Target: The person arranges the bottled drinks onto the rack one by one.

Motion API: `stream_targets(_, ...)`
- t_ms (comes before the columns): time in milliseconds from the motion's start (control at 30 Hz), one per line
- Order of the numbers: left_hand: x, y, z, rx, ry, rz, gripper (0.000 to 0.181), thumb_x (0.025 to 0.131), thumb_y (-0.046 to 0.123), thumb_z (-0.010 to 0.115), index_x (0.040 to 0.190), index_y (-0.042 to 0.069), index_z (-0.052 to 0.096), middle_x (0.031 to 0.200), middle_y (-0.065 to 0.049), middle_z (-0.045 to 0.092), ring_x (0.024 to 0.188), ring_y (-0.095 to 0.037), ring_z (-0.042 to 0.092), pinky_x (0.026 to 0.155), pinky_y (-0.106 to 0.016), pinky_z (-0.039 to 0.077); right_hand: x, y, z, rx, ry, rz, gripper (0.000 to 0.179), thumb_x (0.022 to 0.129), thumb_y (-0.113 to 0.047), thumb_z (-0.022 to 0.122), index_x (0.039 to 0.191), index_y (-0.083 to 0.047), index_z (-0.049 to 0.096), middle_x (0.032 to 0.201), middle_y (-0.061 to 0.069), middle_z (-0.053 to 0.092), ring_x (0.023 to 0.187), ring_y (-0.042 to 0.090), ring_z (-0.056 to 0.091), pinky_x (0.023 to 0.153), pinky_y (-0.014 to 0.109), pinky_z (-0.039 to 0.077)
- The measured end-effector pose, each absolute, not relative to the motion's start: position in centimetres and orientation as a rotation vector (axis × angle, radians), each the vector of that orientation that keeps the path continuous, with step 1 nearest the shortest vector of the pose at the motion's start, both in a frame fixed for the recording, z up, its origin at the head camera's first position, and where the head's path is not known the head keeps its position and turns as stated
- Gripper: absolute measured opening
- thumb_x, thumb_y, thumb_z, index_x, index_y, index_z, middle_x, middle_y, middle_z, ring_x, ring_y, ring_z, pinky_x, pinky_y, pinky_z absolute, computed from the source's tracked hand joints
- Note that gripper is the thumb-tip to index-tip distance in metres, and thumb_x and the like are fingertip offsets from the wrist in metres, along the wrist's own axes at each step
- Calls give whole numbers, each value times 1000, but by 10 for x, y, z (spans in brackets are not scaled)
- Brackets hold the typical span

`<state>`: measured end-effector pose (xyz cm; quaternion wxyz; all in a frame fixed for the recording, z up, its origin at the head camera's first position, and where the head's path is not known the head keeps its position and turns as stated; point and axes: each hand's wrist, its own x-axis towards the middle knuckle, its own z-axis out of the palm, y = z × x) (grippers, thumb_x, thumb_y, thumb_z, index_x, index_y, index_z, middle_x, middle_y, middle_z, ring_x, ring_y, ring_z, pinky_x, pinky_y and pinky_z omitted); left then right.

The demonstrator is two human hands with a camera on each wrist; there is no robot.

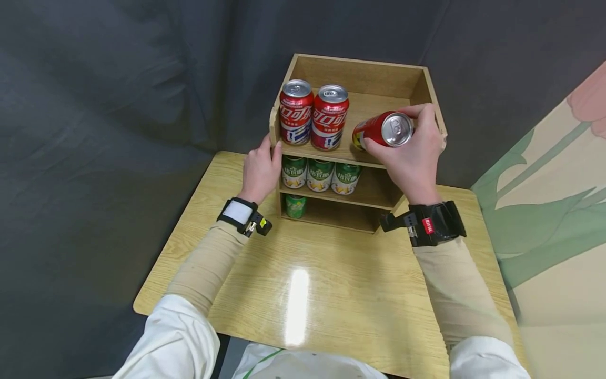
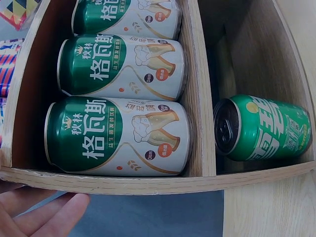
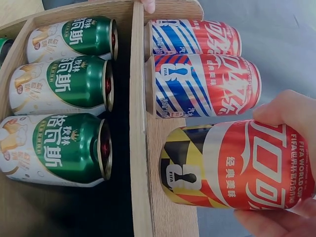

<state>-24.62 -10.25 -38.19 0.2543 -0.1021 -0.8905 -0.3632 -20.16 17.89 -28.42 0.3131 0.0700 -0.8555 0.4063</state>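
My right hand (image 1: 416, 152) grips a red cola can (image 1: 379, 130) near its top, tilted over the right part of the top shelf. In the right wrist view this can (image 3: 232, 168) shows a yellow and black checked band at its lower end. Two red cola cans with blue stripes, a left one (image 1: 296, 113) and a right one (image 1: 330, 118), stand upright side by side on that shelf. My left hand (image 1: 261, 171) rests against the left side of the wooden rack (image 1: 360, 62), fingers on its edge, as the left wrist view also shows.
On the middle shelf, three green and white cans (image 2: 118, 136) stand in a row at the left. A green can (image 2: 266, 128) stands at the left of the bottom shelf. The rack sits at the back of a wooden table (image 1: 350, 284), before a dark curtain (image 1: 118, 105).
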Motion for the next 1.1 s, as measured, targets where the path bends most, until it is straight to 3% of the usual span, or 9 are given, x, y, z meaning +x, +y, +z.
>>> stream_targets(433,-248,-99,-376,-278,-2420,-990,36,110,28,46,128,0,59,73,-13,62,59,-28,59,48,-41,39,-212,176,-270,176,-2348,1044,70,78,-35,85,132,-5,51,127,5,61,114,12,58,93,28,49)
stream_targets(767,-245,-101,-380,-277,-2416,-980,35,109,27,47,126,-1,59,71,-13,60,59,-29,59,48,-43,41,-215,177,-270,191,-2449,1045,74,81,-34,85,137,-5,47,133,9,59,120,18,59,99,35,49)
stream_targets(1100,-245,-103,-383,-263,-2428,-969,34,109,27,46,124,0,60,69,-12,58,59,-30,59,49,-43,41,-221,178,-260,257,-2578,1031,81,76,-29,92,137,-4,45,133,11,59,119,25,60,98,41,50)
